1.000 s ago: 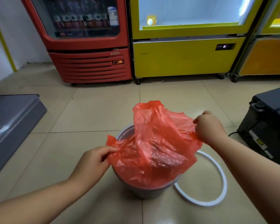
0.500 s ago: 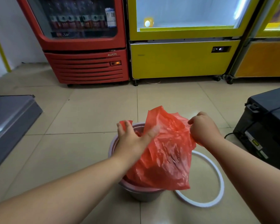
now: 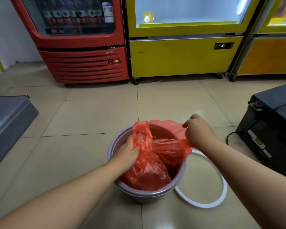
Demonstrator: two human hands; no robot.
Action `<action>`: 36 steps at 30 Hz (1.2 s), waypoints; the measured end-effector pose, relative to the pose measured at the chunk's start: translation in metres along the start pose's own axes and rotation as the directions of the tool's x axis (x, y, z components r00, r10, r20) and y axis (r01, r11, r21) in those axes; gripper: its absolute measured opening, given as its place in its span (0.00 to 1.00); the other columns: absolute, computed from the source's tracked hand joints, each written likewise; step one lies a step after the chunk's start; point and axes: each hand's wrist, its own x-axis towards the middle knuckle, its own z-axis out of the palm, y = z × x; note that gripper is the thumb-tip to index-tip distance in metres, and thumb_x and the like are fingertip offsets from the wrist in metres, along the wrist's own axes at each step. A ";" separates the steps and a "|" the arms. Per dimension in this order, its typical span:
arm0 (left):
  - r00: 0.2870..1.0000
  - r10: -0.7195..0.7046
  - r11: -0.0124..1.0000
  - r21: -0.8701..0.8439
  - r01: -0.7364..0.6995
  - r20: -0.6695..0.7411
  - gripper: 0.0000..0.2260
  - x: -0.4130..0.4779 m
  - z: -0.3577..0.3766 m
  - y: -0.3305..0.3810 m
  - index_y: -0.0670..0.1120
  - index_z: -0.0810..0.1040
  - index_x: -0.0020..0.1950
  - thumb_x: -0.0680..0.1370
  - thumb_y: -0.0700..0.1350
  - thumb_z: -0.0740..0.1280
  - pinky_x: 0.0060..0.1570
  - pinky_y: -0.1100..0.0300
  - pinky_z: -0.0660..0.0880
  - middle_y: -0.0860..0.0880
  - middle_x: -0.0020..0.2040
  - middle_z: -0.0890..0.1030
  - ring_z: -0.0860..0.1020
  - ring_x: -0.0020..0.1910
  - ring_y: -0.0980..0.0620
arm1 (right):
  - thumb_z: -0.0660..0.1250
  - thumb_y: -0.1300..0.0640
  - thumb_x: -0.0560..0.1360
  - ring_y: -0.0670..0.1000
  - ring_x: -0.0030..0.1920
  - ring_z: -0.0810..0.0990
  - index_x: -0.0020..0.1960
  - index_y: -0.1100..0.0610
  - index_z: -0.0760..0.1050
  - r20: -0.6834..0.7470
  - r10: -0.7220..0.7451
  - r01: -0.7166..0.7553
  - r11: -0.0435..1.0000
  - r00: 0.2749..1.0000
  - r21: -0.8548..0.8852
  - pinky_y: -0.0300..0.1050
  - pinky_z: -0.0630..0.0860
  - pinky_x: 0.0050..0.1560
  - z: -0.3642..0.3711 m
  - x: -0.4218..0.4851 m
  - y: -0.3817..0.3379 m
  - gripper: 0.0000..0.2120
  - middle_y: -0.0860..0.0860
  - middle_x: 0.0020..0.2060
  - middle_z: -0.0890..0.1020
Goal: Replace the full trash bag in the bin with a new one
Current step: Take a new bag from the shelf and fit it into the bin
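A round grey-purple bin (image 3: 145, 195) stands on the tiled floor in front of me. A thin red plastic bag (image 3: 149, 171) hangs down inside it, with part of its edge draped over the far rim. My left hand (image 3: 128, 152) is inside the bin's mouth, pressing against the bag's plastic; its fingers are hidden by the bag. My right hand (image 3: 199, 131) pinches the bag's edge at the bin's right rim, pulling it taut.
A white ring (image 3: 217, 198) lies on the floor right of the bin. A black machine (image 3: 271, 128) with a cable sits at the right. A grey slab (image 3: 7, 119) is at the left. Red (image 3: 82, 63) and yellow (image 3: 180, 57) coolers stand behind.
The bag was held puffed up above the bin; now it hangs inside. My left hand let go of the edge and pushed down into the bin. My right hand kept its grip.
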 end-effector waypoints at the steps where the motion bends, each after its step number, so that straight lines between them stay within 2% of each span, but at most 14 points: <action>1: 1.000 -0.008 0.997 0.078 0.008 0.003 0.24 0.004 -0.003 -0.004 0.53 0.59 0.72 0.77 0.54 0.58 0.66 0.57 0.66 0.50 0.68 0.72 0.72 0.66 0.47 | 0.56 0.71 0.72 0.61 0.53 0.79 0.55 0.63 0.80 0.010 -0.011 0.011 1.000 1.000 -0.006 0.51 0.76 0.56 0.001 -0.001 -0.002 0.19 0.58 0.57 0.73; 4: 0.994 -0.020 0.916 0.397 0.063 -0.111 0.26 0.009 -0.009 -0.010 0.49 0.58 0.72 0.75 0.49 0.61 0.64 0.52 0.68 0.44 0.67 0.73 0.72 0.65 0.42 | 0.56 0.71 0.72 0.61 0.51 0.80 0.55 0.63 0.80 0.043 -0.041 0.042 0.999 0.998 -0.017 0.51 0.76 0.56 0.008 -0.002 -0.008 0.19 0.58 0.57 0.73; 6: 0.974 0.044 0.857 0.510 0.077 -0.220 0.34 0.006 -0.011 -0.010 0.49 0.46 0.75 0.76 0.51 0.62 0.68 0.51 0.63 0.43 0.71 0.66 0.67 0.69 0.42 | 0.57 0.70 0.72 0.61 0.50 0.80 0.55 0.63 0.79 0.067 -0.061 0.062 0.998 0.996 -0.024 0.51 0.77 0.56 0.012 -0.003 -0.011 0.18 0.58 0.56 0.73; 8: 0.916 0.293 0.768 0.638 -0.054 -0.276 0.38 0.005 -0.012 -0.019 0.51 0.38 0.75 0.77 0.48 0.62 0.72 0.53 0.55 0.43 0.74 0.58 0.59 0.73 0.43 | 0.59 0.68 0.72 0.61 0.48 0.80 0.54 0.63 0.79 0.094 -0.074 0.077 0.997 0.993 -0.032 0.51 0.78 0.53 0.016 -0.005 -0.014 0.16 0.58 0.54 0.73; 10: 0.808 0.580 0.557 0.773 -0.302 -0.102 0.36 0.007 -0.020 -0.026 0.53 0.42 0.75 0.75 0.41 0.61 0.74 0.56 0.46 0.46 0.76 0.57 0.54 0.74 0.46 | 0.60 0.67 0.71 0.61 0.43 0.79 0.50 0.63 0.80 0.118 -0.087 0.093 0.995 0.989 -0.045 0.50 0.78 0.48 0.019 -0.007 -0.017 0.12 0.57 0.51 0.72; 11: 0.785 0.617 0.454 0.786 -0.419 0.062 0.34 0.009 -0.026 -0.027 0.54 0.45 0.76 0.75 0.39 0.58 0.74 0.58 0.42 0.49 0.76 0.56 0.52 0.75 0.50 | 0.61 0.67 0.71 0.60 0.39 0.78 0.48 0.63 0.80 0.123 -0.094 0.102 0.993 0.988 -0.061 0.48 0.78 0.44 0.021 -0.007 -0.018 0.10 0.57 0.49 0.72; 12: 0.780 0.595 0.425 0.746 -0.512 0.195 0.32 0.009 -0.032 -0.023 0.55 0.48 0.76 0.75 0.37 0.55 0.74 0.62 0.39 0.53 0.77 0.55 0.50 0.75 0.54 | 0.63 0.66 0.72 0.59 0.36 0.75 0.46 0.62 0.80 0.121 -0.097 0.107 0.991 0.988 -0.080 0.46 0.76 0.41 0.023 -0.008 -0.018 0.08 0.55 0.47 0.70; 14: 0.816 0.461 0.537 0.622 -0.569 0.348 0.30 0.005 -0.042 -0.012 0.56 0.55 0.75 0.75 0.37 0.54 0.73 0.66 0.40 0.56 0.75 0.60 0.54 0.76 0.57 | 0.64 0.65 0.72 0.58 0.34 0.73 0.44 0.61 0.80 0.115 -0.097 0.109 0.989 0.989 -0.104 0.45 0.74 0.38 0.026 -0.009 -0.019 0.06 0.53 0.43 0.67; 18: 0.876 0.286 0.658 0.586 -0.474 0.388 0.25 -0.007 -0.055 0.007 0.55 0.63 0.72 0.74 0.50 0.49 0.74 0.60 0.50 0.54 0.69 0.72 0.63 0.72 0.54 | 0.61 0.68 0.72 0.59 0.36 0.76 0.46 0.62 0.79 0.138 -0.101 0.116 0.987 0.985 -0.108 0.47 0.75 0.40 0.027 -0.011 -0.017 0.09 0.55 0.48 0.71; 19: 0.886 0.263 0.617 0.639 -0.459 0.382 0.25 -0.011 -0.056 0.010 0.56 0.62 0.72 0.75 0.57 0.47 0.73 0.58 0.51 0.54 0.69 0.72 0.65 0.71 0.54 | 0.60 0.67 0.72 0.59 0.37 0.77 0.48 0.61 0.79 0.139 -0.107 0.121 0.987 0.985 -0.102 0.47 0.76 0.41 0.026 -0.012 -0.016 0.10 0.55 0.49 0.71; 22: 0.906 0.219 0.422 0.801 -0.424 0.363 0.45 -0.022 -0.048 0.012 0.52 0.58 0.74 0.64 0.77 0.40 0.73 0.53 0.49 0.49 0.69 0.72 0.66 0.69 0.51 | 0.63 0.61 0.74 0.56 0.44 0.81 0.52 0.57 0.81 0.136 -0.150 0.160 0.985 0.979 -0.062 0.43 0.76 0.46 0.024 -0.014 -0.013 0.11 0.51 0.46 0.70; 28: 0.906 0.224 0.116 0.913 -0.392 0.360 0.52 -0.037 -0.034 0.002 0.40 0.43 0.76 0.66 0.76 0.51 0.72 0.48 0.32 0.41 0.72 0.66 0.54 0.75 0.43 | 0.60 0.59 0.76 0.55 0.50 0.80 0.59 0.56 0.79 0.198 -0.211 0.219 0.976 0.957 -0.019 0.43 0.73 0.52 0.007 -0.029 -0.002 0.14 0.53 0.54 0.73; 32: 0.894 0.269 0.081 0.916 -0.392 0.358 0.48 -0.036 -0.052 -0.012 0.44 0.47 0.76 0.67 0.76 0.46 0.66 0.53 0.26 0.42 0.74 0.64 0.54 0.76 0.44 | 0.59 0.65 0.74 0.56 0.52 0.80 0.64 0.54 0.75 0.212 -0.170 0.196 0.974 0.962 -0.113 0.45 0.75 0.54 0.013 -0.032 0.022 0.20 0.53 0.57 0.72; 36: 0.886 0.338 0.203 0.894 -0.398 0.318 0.46 -0.044 -0.065 -0.019 0.54 0.66 0.71 0.64 0.76 0.36 0.74 0.51 0.43 0.45 0.68 0.72 0.62 0.73 0.44 | 0.67 0.65 0.69 0.58 0.50 0.80 0.60 0.55 0.79 0.114 -0.192 0.217 0.935 0.975 -0.282 0.47 0.76 0.48 0.020 -0.037 0.039 0.20 0.54 0.53 0.77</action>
